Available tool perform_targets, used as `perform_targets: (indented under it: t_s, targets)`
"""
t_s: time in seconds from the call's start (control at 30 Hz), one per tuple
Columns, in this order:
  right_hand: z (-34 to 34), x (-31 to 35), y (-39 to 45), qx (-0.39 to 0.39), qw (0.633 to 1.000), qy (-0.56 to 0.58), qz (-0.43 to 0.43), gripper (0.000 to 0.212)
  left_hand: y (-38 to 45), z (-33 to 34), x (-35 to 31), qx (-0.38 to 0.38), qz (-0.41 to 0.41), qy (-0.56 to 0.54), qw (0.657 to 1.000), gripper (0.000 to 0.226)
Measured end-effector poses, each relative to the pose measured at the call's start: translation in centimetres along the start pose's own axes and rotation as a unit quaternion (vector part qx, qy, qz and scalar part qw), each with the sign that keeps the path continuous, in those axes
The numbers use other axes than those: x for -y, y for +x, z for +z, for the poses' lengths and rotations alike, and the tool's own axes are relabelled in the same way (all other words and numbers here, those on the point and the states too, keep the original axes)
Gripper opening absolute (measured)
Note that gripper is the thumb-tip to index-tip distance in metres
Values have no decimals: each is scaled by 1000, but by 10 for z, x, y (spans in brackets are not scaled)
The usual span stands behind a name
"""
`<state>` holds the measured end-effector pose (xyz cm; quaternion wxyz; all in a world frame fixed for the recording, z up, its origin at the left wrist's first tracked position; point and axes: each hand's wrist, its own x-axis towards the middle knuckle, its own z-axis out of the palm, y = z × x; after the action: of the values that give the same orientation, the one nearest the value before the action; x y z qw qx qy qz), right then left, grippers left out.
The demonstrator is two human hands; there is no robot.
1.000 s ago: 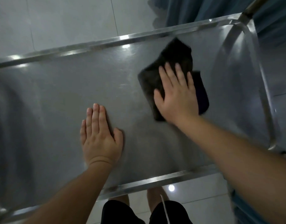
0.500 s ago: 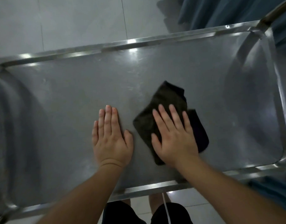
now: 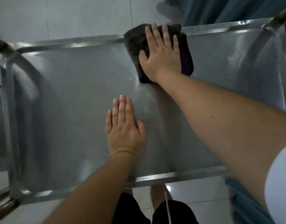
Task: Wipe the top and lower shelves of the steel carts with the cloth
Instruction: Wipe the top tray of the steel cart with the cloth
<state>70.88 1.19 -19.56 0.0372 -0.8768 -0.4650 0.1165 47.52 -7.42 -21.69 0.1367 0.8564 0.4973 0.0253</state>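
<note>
The steel cart's top shelf [image 3: 74, 97] fills the view, with a raised rim all round. A dark crumpled cloth [image 3: 135, 44] lies at the far rim, partly over the edge. My right hand [image 3: 161, 55] presses flat on the cloth with straight, spread fingers. My left hand [image 3: 124, 126] rests flat on the bare steel nearer to me, fingers straight and together, about a hand's length from the cloth. The lower shelf is hidden beneath the top one.
Steel handle tubes stand at the left end [image 3: 3, 46] and at the far right corner [image 3: 281, 15]. A blue curtain [image 3: 220, 10] hangs beyond the cart on the right. Pale floor tiles [image 3: 66, 16] surround the cart. My legs [image 3: 155, 207] stand at the near rim.
My right hand has pushed the cloth from the near middle of the shelf up to the far rim. My left hand stays flat on the steel.
</note>
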Motion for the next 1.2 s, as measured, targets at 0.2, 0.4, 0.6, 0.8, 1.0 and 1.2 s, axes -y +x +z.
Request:
perform_targets:
  t_s: [0.2,0.4,0.6,0.8,1.0,1.2]
  targets:
    - [14,9,-78,16,1000,7,-15,76,3,-11,3,60,15,-33,998,81]
    - [43,28,-191,10,1000,9,6,73,12,-52,25,135,-7,-300,944,49]
    - [55,38,-285,52,998,-19,-15,81,-4,-91,82,177,28,-184,967,42]
    - [48,32,-335,165,982,-19,-91,122,-74,-123,142,213,2,-119,970,53]
    - [42,35,-367,170,977,-62,-116,95,-99,-141,159,249,11,-101,963,54]
    - [23,61,-381,130,985,-56,-98,76,-103,-153,152,303,37,-70,950,58]
